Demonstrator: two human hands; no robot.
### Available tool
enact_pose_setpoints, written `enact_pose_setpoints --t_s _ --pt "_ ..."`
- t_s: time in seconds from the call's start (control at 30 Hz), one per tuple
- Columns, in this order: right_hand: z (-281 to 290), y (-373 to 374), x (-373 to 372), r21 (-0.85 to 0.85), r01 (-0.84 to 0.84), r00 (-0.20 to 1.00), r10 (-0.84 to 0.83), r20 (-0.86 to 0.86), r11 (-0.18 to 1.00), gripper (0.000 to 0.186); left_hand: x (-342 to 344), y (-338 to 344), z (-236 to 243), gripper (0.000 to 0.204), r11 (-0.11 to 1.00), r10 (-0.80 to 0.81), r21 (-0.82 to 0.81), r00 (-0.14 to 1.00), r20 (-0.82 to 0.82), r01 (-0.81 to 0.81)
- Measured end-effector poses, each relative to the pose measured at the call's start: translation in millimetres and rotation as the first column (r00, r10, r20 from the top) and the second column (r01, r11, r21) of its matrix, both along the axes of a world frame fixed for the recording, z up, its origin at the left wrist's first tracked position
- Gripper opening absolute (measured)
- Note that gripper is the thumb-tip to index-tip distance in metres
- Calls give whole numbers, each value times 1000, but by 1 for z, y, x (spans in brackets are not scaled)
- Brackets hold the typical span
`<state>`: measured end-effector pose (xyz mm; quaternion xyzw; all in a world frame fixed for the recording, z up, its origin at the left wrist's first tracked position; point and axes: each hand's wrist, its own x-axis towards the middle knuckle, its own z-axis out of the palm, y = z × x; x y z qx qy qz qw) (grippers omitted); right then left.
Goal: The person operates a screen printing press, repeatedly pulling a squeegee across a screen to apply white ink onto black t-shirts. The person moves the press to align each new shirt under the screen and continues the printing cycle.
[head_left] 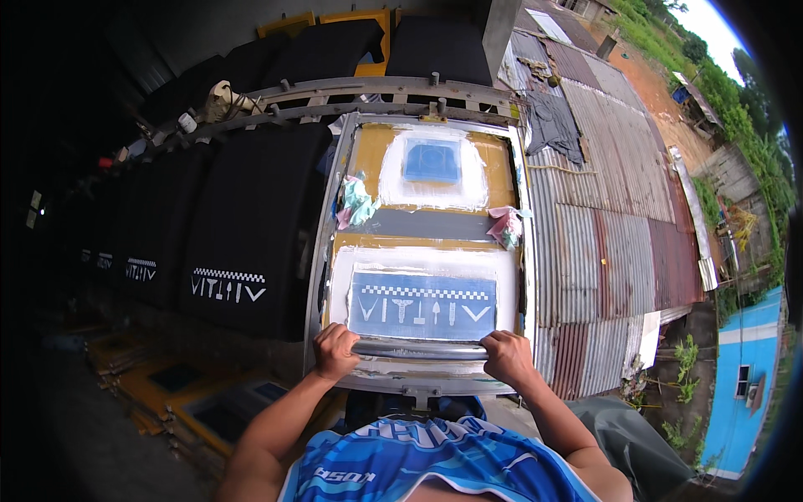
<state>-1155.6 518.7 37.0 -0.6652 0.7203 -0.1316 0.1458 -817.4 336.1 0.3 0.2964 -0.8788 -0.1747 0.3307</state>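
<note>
A screen-printing frame [315, 276] lies in front of me with its mesh facing up. Across its near part runs a long grey squeegee [421, 350]. My left hand [336, 351] is closed round its left end, and my right hand [508, 358] grips the right end. Just beyond the squeegee is a blue stencil panel [422, 330] with a checkered band and tool-like shapes, bordered by white ink [427, 259]. Farther up the mesh, a smaller blue stencil [432, 161] sits amid smeared white ink. The squeegee's lower edge is hidden from me.
Crumpled cloths, one pale green [358, 203] and one pink [504, 226], rest at the frame's sides. Black shirts [251, 201] with white prints lie on boards to the left. A metal rail [360, 88] runs behind. Corrugated roofing [602, 243] lies beyond the right side.
</note>
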Motion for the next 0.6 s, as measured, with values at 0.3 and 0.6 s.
enact_pose_setpoints --t_s 0.3,0.6 --pt "-14 -121 -49 -123 77 989 -91 -116 989 18 -70 -134 -19 18 990 72 -111 994 -85 -82" --pt "-22 -124 -31 -15 -85 992 84 -92 996 11 -17 -77 -23 18 973 184 -130 981 -62 -191"
